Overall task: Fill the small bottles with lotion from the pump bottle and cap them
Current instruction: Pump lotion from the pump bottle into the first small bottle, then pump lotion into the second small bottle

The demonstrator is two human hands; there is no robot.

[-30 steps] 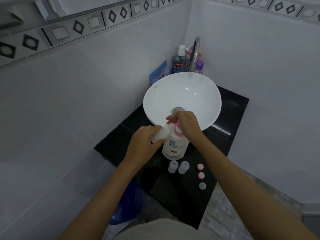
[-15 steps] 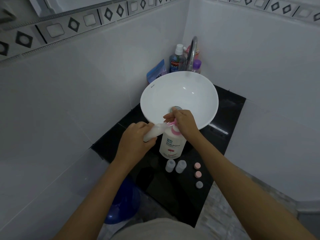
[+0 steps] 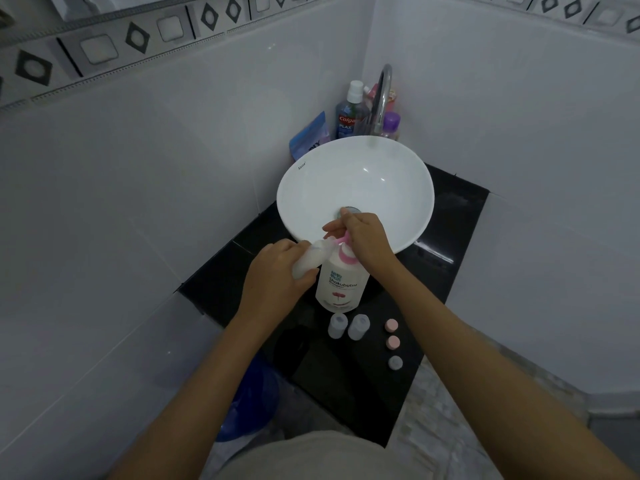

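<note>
Two small translucent bottles [image 3: 337, 326] [image 3: 358, 326] stood uncapped and upright, side by side on the black counter [image 3: 446, 271], just in front of the white Shokubutsu pump bottle [image 3: 341, 285]. A third small bottle [image 3: 311, 259], milky and soft-looking, lay tilted in the left hand [image 3: 277, 275], whose fingers were curled round its body, its mouth raised against the pink nozzle [image 3: 341, 240] of the pump. The right hand [image 3: 367, 240] sat on top of the pump head, fingers bent down over it, with one fingertip stretched out toward the nozzle; I could not tell how hard it pressed. The pump bottle had a pink collar, blue lettering and a small red flower picture low on its front, and it stood upright right against the near rim of the white basin [image 3: 301, 188]. To the right of the empty bottles three round caps lay in a loose line on the counter, two pink ones [image 3: 391, 325] [image 3: 393, 342] and a grey one [image 3: 395, 362], apart from one another. Behind the basin, by the curved chrome faucet [image 3: 382, 95], stood a Colgate Plax mouthwash bottle [image 3: 349, 114], a purple-capped bottle [image 3: 391, 124] and a blue pouch [image 3: 308, 138].
</note>
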